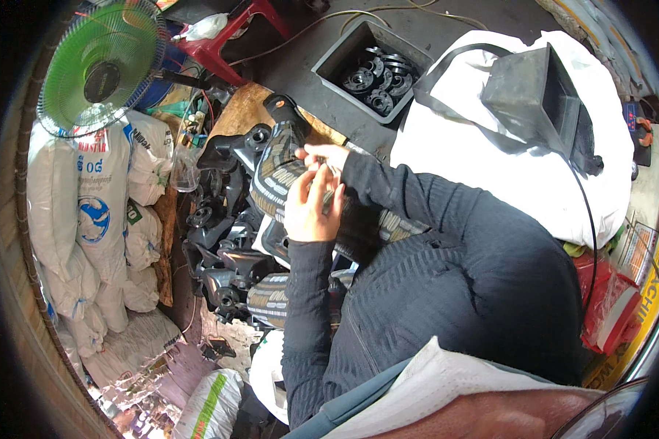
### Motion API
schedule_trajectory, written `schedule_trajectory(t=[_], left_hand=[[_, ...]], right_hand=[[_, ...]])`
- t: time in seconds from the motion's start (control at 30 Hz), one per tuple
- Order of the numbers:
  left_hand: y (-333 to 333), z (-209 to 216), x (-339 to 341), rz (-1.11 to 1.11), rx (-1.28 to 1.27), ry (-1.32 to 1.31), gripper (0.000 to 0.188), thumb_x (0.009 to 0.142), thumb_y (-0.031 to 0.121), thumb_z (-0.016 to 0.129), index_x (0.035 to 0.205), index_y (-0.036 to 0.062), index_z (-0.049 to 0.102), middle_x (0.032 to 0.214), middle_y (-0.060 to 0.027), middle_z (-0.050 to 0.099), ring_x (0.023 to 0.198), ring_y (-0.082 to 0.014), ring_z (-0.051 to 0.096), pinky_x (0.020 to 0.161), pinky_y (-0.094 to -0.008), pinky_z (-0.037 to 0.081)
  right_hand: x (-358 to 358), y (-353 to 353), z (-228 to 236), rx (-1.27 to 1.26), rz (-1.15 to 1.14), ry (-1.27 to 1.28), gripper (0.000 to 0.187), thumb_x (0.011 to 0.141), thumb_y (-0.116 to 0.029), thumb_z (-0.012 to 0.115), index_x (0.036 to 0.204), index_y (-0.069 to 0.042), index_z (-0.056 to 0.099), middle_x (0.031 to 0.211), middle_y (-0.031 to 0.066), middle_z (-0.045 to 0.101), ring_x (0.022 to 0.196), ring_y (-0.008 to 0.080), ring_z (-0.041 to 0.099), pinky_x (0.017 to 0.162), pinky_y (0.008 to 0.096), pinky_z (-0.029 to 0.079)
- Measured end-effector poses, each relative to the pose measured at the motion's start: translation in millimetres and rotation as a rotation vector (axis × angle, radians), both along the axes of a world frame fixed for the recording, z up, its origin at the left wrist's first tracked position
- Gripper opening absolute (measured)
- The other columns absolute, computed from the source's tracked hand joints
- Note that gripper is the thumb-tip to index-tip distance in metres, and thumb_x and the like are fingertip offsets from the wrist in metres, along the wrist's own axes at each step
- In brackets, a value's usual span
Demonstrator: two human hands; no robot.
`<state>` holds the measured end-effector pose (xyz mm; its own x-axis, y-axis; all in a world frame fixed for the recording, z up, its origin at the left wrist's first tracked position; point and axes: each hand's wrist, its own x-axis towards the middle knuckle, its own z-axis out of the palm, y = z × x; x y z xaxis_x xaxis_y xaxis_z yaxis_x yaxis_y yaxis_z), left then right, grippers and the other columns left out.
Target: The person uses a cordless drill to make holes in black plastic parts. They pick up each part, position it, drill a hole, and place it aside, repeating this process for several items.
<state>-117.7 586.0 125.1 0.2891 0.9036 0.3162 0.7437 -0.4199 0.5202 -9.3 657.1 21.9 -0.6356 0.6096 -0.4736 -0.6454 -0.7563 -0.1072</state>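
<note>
My left hand (313,208) and my right hand (328,156) meet in front of me, above my patterned trouser leg (278,172). The fingers of both are bent together, with the fingertips close to each other. Whatever is between them is too small or too hidden to make out. Just left of the hands lies a heap of glossy black moulded parts (223,256), some with round openings. One black part (252,139) rests close beside my leg.
A grey bin (326,67) at the far side holds several black ring-shaped parts (379,80). A large white sack (447,146) bears an empty black box (516,91) at right. A green fan (102,69) and stacked white sacks (99,219) stand at left; a red stool (220,55) is behind.
</note>
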Motion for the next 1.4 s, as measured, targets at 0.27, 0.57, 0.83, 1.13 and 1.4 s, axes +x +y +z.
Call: schedule_trajectory(t=[0.27, 0.57, 0.83, 1.13, 1.4], left_hand=[[-27.5, -12.9, -90.2, 0.327, -0.179, -0.107, 0.028, 0.083, 0.000, 0.060, 0.111, 0.0020, 0.061, 0.090, -0.0113, 0.063, 0.074, -0.0179, 0.061, 0.067, -0.0273, 0.049], [-140.0, -62.4, -141.6, 0.762, -0.386, -0.161, 0.024, 0.088, 0.006, 0.058, 0.112, 0.0036, 0.062, 0.086, -0.0096, 0.064, 0.072, -0.0138, 0.061, 0.067, -0.0264, 0.048], [-178.8, -86.6, -171.6, 0.758, -0.262, -0.022, 0.021, 0.086, 0.008, 0.059, 0.105, 0.0033, 0.065, 0.089, -0.0150, 0.066, 0.077, -0.0220, 0.065, 0.069, -0.0309, 0.051], [-234.9, -51.9, -155.1, 0.762, -0.630, -0.412, 0.029, 0.082, 0.015, 0.066, 0.109, 0.0040, 0.063, 0.089, -0.0060, 0.066, 0.075, -0.0108, 0.062, 0.069, -0.0258, 0.049], [-167.1, -84.2, -177.2, 0.946, -0.848, -1.413, 0.049, 0.085, 0.033, 0.063, 0.122, 0.0039, 0.051, 0.103, -0.0073, 0.060, 0.073, -0.0146, 0.056, 0.059, -0.0271, 0.047]], right_hand=[[165.8, 199.4, -133.2, 0.057, -0.677, -0.595, 0.020, 0.075, -0.011, 0.059, 0.095, -0.009, 0.062, 0.067, 0.0053, 0.054, 0.049, 0.0165, 0.048, 0.040, 0.0326, 0.038], [209.9, 204.1, -170.5, 0.385, 0.248, -2.414, 0.041, 0.080, -0.051, 0.057, 0.110, -0.023, 0.064, 0.112, 0.0090, 0.062, 0.103, 0.0305, 0.059, 0.087, 0.0434, 0.046], [217.1, 218.3, -163.9, 0.286, 0.488, -2.567, 0.029, 0.086, -0.028, 0.050, 0.105, -0.014, 0.067, 0.111, 0.0111, 0.063, 0.103, 0.0290, 0.061, 0.082, 0.0428, 0.050], [35.7, 126.8, 100.7, 1.617, -0.516, -1.513, 0.021, 0.080, -0.017, 0.064, 0.088, 0.003, 0.067, 0.083, 0.0096, 0.068, 0.072, 0.0150, 0.063, 0.066, 0.0290, 0.050], [-131.3, -73.1, -22.3, 2.370, -0.185, -1.042, 0.029, 0.075, -0.015, 0.064, 0.104, -0.019, 0.064, 0.065, 0.0006, 0.050, 0.060, 0.0186, 0.056, 0.048, 0.0312, 0.045]])
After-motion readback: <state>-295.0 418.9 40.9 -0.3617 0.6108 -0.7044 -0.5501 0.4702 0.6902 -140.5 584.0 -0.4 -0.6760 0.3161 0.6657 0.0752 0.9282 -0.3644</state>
